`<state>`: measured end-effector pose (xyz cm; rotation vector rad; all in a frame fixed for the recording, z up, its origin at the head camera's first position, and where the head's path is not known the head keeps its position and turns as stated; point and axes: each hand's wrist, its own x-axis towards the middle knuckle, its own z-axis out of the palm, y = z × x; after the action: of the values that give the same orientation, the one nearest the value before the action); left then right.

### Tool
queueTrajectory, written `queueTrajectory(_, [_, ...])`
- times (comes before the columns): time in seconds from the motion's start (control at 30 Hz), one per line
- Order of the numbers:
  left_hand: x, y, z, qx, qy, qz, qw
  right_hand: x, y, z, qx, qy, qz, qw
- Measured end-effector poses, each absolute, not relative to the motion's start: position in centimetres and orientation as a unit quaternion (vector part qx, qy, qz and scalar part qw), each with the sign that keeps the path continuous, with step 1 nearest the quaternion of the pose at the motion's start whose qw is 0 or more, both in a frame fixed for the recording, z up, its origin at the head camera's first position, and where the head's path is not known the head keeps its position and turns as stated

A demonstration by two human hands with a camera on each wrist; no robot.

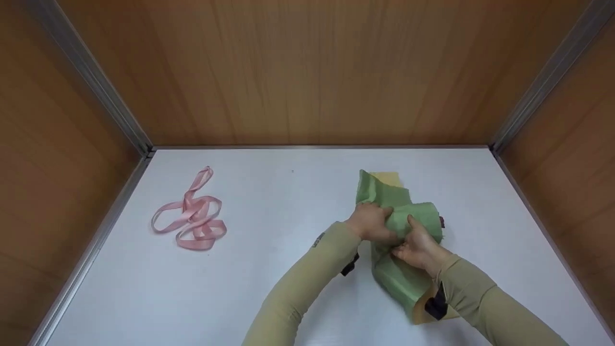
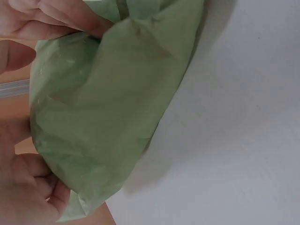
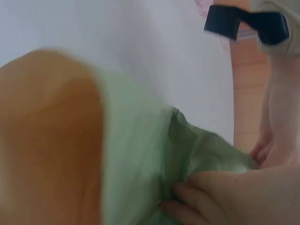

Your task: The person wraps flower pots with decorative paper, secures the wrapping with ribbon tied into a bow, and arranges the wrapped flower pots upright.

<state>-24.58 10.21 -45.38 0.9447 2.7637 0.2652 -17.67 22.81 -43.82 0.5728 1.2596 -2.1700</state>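
A sheet of green wrapping paper [image 1: 406, 283] lies partly rolled on the right side of the table, with a yellowish-tan sheet [image 1: 387, 179] showing at its far and near ends. My left hand [image 1: 372, 222] grips the left part of the green roll, thumb on top. On its near side my right hand [image 1: 419, 246] holds the roll, thumb up and fingers curled underneath. A small dark red bit [image 1: 442, 222] pokes out of the roll's right end; the rest of what is inside is hidden. Creased green paper [image 2: 117, 93] fills much of the left wrist view.
A loosely looped pink ribbon [image 1: 194, 216] lies on the left of the white table [image 1: 269, 192]. Wood-grain panels [image 1: 307, 72] with metal edging stand at the back and both sides. Black wrist straps [image 1: 436, 302] sit at the sleeves.
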Motion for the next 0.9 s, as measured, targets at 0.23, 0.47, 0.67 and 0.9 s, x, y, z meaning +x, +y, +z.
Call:
queueTrajectory(0.23, [-24.0, 9.1, -45.5, 0.298, 0.941, 0.121, 0.106, -18.9, 24.6, -43.9, 0.190, 0.582, -0.733, 0.295])
queueTrajectory(0.47, [-22.6, 8.3, -46.2, 0.291, 0.936, 0.174, 0.094, -19.7, 25.0, -44.3, 0.155, 0.703, -0.632, 0.286])
queueTrajectory(0.67, [-20.5, 8.3, -46.8, 0.271, 0.944, 0.178, 0.058, -19.5, 24.7, -45.0, 0.134, 0.763, -0.573, 0.265])
queueTrajectory(0.9, [-17.5, 7.1, -47.1, 0.270, 0.942, 0.195, 0.034, -18.5, 23.7, -45.2, 0.103, 0.800, -0.533, 0.257])
